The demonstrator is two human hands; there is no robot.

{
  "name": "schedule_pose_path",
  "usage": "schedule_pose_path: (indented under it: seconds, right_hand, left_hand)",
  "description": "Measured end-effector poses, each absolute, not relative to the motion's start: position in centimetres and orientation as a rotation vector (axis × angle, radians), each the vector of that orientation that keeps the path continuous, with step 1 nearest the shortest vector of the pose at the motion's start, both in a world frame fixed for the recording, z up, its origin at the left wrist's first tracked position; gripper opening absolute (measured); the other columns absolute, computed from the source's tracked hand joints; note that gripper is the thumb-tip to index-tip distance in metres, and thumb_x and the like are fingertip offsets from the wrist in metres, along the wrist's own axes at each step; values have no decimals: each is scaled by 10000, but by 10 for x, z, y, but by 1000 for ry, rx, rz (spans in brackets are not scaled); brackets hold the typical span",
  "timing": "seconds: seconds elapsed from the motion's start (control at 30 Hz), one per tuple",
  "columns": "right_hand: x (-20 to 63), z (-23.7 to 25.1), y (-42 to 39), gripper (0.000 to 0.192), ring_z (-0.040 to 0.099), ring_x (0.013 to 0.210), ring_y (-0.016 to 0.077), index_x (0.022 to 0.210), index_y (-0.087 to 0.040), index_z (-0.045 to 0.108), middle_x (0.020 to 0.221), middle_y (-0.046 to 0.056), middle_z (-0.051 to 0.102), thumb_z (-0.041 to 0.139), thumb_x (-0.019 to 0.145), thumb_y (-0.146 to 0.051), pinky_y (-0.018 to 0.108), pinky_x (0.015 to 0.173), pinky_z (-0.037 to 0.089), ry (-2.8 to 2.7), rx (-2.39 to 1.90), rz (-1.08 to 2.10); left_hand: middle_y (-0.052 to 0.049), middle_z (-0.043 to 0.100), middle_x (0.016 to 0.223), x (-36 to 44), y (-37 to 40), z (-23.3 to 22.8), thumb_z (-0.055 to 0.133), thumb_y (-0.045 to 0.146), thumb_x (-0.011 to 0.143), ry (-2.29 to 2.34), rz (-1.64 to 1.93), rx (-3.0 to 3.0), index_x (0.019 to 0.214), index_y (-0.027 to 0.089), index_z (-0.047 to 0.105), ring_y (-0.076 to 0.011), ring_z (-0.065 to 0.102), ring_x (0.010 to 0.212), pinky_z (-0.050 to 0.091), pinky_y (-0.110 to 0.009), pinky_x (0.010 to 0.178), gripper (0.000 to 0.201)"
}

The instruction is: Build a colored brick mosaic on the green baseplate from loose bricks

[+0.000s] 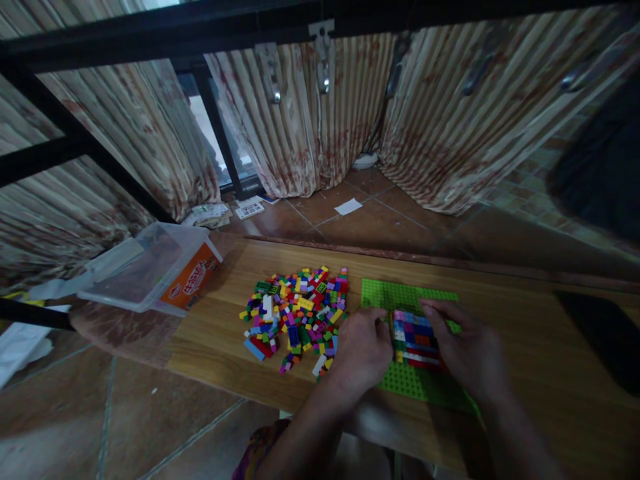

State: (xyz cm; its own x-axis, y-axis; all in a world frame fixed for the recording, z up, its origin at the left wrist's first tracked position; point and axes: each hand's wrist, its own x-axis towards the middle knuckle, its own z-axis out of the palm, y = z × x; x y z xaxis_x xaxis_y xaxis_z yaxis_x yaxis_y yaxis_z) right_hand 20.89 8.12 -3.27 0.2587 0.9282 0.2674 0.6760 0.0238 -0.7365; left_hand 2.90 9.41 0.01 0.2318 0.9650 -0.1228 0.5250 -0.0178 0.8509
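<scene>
- The block of joined bricks [416,339], with rows of pink, blue, white and red among its colours, sits on the green baseplate [404,383], between the person's two hands.
- The left hand [363,343] is curled at the block's left side, thumb and forefinger close to its edge; whether they pinch a brick cannot be told.
- The right hand [467,343] is bent over the block's right side, thumb and forefinger near its far right corner; whether anything is between them cannot be told either.
- The loose bricks [303,303] lie in a mixed-colour heap just left of the baseplate.
- All of these are on the wooden table [213,333].
- At the table's left end stands a clear plastic box [143,267] with an orange label [190,278].
- A dark flat object [597,330] lies toward the right end.
- Beyond the table, a white sheet [349,207] lies on the tiled floor [310,223], before striped curtains [280,143].
</scene>
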Motion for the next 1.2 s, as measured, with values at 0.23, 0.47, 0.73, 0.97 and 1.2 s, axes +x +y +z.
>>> schedule_pose_path:
  seconds: [0.23, 0.47, 0.73, 0.97, 1.2]
  right_hand:
    - [207, -33, 80, 299, 680, 998, 234, 967, -258, 718, 1066, 45, 724, 540, 899, -489, 361, 877, 542, -1459, -1732, 423]
    - [207, -35, 81, 313, 686, 979, 231, 961, -253, 726, 1037, 38, 732, 552, 886, -502, 360, 869, 540, -1441, -1713, 418]
    - [205, -32, 80, 286, 679, 976, 220, 960, -256, 726, 1030, 29, 735, 558, 890, -477, 359, 884, 525, -1440, -1694, 452]
    - [204, -32, 80, 282, 680, 977, 221, 963, -255, 725, 1032, 28, 736, 561, 892, -473, 356, 868, 528, -1456, -1690, 464]
    - [202, -30, 79, 278, 681, 955, 220, 960, -256, 724, 1021, 33, 735, 557, 900, -469, 365, 856, 531, -1433, -1667, 467]
  left_hand:
    - [-122, 728, 938, 8, 109, 2, 485, 170, 867, 1647, 676, 1747, 1002, 160, 709, -237, 674, 837, 505, -350, 798, 262]
    - [-62, 735, 970, -43, 126, 6, 503, 50, 775, 1817, 730, 1699, 975, 185, 710, -189, 671, 892, 491, -283, 828, 318]
    - [-75, 702, 1037, -68, 128, 0, 560, 46, 716, 1822, 506, 1926, 958, 189, 729, -205, 664, 899, 486, -306, 866, 328]
    - [-80, 702, 994, -64, 129, 2, 584, 68, 755, 1829, 474, 1965, 839, 175, 722, -198, 654, 860, 477, -309, 847, 194]
    - [-22, 696, 808, -64, 131, 1, 568, 157, 804, 1636, 697, 1763, 831, 180, 689, -172, 627, 766, 449, -269, 704, 126]
